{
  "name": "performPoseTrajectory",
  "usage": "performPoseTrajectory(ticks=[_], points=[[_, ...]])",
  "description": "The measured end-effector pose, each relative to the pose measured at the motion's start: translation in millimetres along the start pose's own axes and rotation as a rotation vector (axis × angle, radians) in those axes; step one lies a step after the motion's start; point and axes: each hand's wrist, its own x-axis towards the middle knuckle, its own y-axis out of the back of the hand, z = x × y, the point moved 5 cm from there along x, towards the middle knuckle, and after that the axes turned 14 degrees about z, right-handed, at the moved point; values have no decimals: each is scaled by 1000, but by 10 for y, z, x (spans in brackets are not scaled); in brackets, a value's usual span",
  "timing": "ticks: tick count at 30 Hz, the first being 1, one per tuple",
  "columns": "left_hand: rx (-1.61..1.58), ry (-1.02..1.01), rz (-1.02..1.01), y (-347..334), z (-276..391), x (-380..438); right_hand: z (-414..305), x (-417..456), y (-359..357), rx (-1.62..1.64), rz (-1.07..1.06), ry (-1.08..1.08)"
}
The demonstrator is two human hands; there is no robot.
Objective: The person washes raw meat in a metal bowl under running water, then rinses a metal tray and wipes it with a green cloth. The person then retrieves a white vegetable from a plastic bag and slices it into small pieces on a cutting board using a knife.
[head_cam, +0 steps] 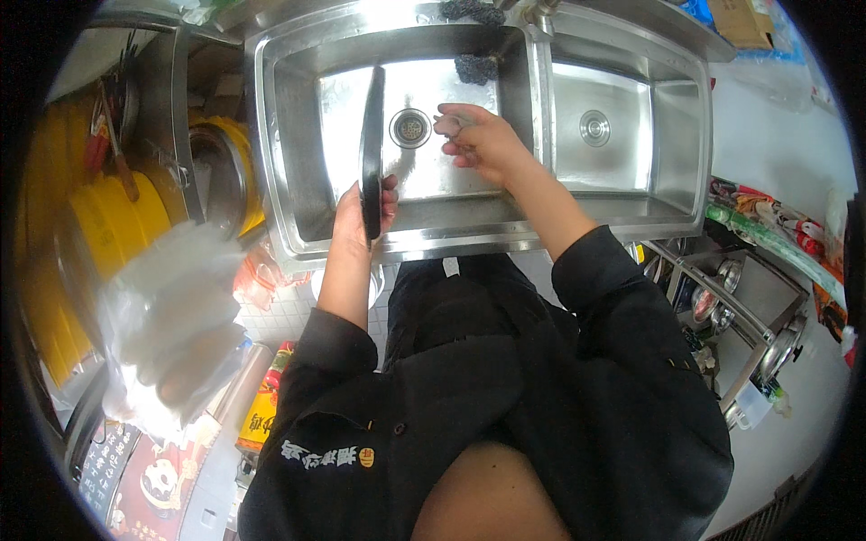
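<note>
My left hand [387,203] grips the near end of a long, dark, flat object [373,135], held on edge above the larger basin of a stainless steel sink [291,135]. Seen this way, it is too narrow to name; it may be a tray or a plate. To its right, over the same basin, my right hand [480,138] has its fingers curled. Something small and pale appears between those fingers, too blurred to identify. The basin's drain strainer [411,128] lies between the two hands. A dark mesh scourer [476,69] rests at the basin's far side.
More dark scourers [471,11] sit on the back ledge by the faucet [541,17]. The smaller basin [595,162] adjoins on the right. Yellow containers [122,209] and a plastic bag [176,324] stand left. A metal rack [731,297] with pans is at right.
</note>
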Motion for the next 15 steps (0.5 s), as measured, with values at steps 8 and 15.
performPoseTrajectory(ticks=[8,15], points=[[-300,128,-451,-165,-152,203,-103,-65,-309,-13,18,80],[-295,131,-445,-374,-40,100,-302,-109,-550,-170,125,348]])
